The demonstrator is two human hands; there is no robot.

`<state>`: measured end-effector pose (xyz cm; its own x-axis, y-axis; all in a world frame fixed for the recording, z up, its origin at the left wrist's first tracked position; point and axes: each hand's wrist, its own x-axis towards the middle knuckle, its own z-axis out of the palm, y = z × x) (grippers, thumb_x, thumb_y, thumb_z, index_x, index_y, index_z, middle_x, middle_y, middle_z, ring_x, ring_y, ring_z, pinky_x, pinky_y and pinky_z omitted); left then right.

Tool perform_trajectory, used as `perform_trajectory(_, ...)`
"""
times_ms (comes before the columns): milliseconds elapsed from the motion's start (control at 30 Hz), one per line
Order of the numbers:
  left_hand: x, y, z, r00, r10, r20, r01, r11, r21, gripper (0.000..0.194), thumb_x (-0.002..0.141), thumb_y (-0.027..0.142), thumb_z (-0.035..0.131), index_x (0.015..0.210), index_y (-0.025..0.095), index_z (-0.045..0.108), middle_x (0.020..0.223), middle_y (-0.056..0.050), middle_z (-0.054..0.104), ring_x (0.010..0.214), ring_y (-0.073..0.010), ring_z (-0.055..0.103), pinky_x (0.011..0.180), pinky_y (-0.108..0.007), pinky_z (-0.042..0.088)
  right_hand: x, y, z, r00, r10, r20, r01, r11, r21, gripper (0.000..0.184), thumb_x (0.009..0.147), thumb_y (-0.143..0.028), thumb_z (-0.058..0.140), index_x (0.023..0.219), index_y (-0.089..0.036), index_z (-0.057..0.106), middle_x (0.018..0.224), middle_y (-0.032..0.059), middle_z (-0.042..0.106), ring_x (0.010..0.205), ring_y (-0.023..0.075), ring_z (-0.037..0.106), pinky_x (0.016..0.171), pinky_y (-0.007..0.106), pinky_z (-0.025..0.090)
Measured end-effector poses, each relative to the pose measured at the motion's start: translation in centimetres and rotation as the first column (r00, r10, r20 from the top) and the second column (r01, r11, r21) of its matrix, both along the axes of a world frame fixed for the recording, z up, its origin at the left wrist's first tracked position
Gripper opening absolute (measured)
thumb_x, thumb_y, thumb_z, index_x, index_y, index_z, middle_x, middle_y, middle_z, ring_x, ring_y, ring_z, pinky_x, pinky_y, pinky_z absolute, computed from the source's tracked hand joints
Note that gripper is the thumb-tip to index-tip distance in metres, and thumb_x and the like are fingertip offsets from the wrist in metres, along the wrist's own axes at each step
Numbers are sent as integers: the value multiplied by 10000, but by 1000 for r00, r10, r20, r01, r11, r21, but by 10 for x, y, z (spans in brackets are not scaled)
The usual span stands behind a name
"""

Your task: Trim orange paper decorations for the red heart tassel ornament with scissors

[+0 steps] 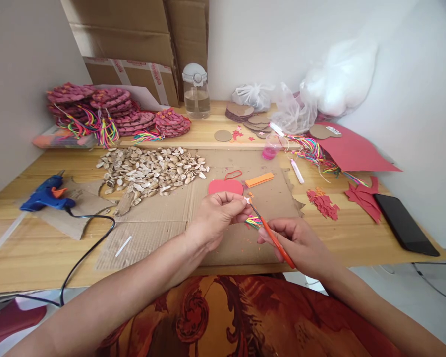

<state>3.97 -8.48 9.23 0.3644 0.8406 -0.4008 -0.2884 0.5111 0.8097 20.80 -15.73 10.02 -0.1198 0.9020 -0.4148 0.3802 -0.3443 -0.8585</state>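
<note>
Between the fingertips of my left hand point(223, 213) is a small pale paper piece point(247, 200), pinched over the cardboard mat. My right hand point(295, 240) grips orange-handled scissors point(275, 240), whose blades reach to the paper piece. Just beyond my left hand lies a red paper cutout point(225, 187) with a red cord loop point(233, 174). A folded orange paper strip point(259, 180) rests to its right. Below the blades, colourful threads point(253, 221) show partly, the rest hidden by my left hand. Small orange scraps lie near the fingertips.
Peanut shells point(152, 168) are heaped at left, beside a blue glue gun point(46, 193) with a black cable. Stacked red decorations point(115, 111) and a water bottle point(196, 91) stand behind. At right are red paper scraps point(323, 203) and a black phone point(405, 224).
</note>
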Motion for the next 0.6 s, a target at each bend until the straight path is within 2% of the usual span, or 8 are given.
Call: perform_trajectory(600,2,0,1,1000,-8,-17,8,1000,9,56,750,113,637,703,95,613,694,-54,667,618,-104,635,653,-230,522,-1,-1,-2,998,-39,-41,38,999,-33,346,789,-506,625,739,-164,645,429,-48,464,384,70,322,405,233,221)
